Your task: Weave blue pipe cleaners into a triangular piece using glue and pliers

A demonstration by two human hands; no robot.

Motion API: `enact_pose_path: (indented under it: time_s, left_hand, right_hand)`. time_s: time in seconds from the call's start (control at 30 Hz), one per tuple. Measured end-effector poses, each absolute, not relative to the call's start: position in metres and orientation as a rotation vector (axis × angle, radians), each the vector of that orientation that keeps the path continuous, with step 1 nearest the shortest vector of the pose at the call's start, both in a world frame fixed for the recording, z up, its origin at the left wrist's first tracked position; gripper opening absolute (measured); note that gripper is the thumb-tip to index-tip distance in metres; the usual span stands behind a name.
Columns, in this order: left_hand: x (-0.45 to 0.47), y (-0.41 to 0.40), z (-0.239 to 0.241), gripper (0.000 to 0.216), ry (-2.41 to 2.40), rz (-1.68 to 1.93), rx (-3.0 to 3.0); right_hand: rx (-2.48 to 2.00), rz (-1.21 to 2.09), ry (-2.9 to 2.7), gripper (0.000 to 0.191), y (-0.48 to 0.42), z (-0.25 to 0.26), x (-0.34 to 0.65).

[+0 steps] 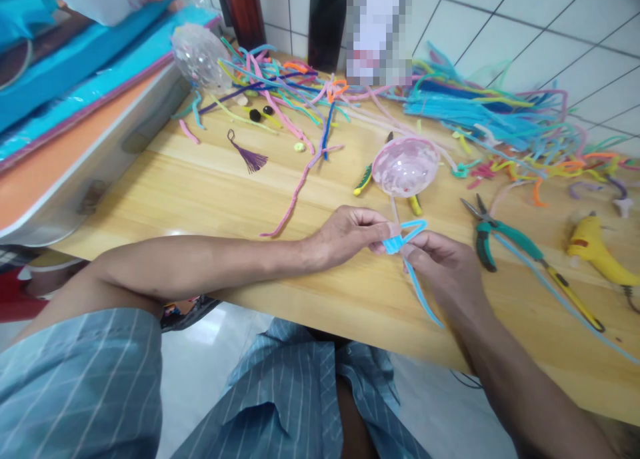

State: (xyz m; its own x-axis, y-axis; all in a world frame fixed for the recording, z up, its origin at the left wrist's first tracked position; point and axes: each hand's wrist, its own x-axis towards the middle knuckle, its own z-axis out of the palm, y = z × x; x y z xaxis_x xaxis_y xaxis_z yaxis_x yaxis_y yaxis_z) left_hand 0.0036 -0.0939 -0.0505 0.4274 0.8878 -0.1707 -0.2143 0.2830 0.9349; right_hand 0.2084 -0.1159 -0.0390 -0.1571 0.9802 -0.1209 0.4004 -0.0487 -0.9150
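My left hand (350, 234) pinches the thin stem of a clear pink ball (405, 166), which stands up just beyond my fingers. My right hand (443, 262) is closed on a light blue pipe cleaner (400, 240) that is wound around the stem where my two hands meet. The loose tail of the blue pipe cleaner hangs down towards me over the wooden table (200, 192).
Green-handled pliers (493, 236) and a yellow glue gun (597, 249) lie to the right. Heaps of coloured pipe cleaners (475, 109) cover the far side. A clear ball (199, 56), a purple tassel (250, 156) and a long pink pipe cleaner (295, 192) lie to the left.
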Motion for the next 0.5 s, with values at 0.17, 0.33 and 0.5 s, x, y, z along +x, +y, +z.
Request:
enact_pose_path:
  time_s: [0.17, 0.33, 0.5]
  left_hand:
    - [0.004, -0.094, -0.048, 0.037, 0.806, 0.847, 1.018]
    - [0.005, -0.093, -0.048, 0.038, 0.821, 0.849, 1.036]
    - [0.005, -0.094, -0.05, 0.036, 0.834, 0.857, 1.067]
  right_hand:
    - [-1.491, 1.113, -1.655, 0.016, -0.117, -0.039, 0.211]
    - [-1.513, 1.182, -1.644, 0.018, -0.118, -0.031, 0.208]
    - [-1.514, 1.279, -1.59, 0.009, -0.117, -0.029, 0.205]
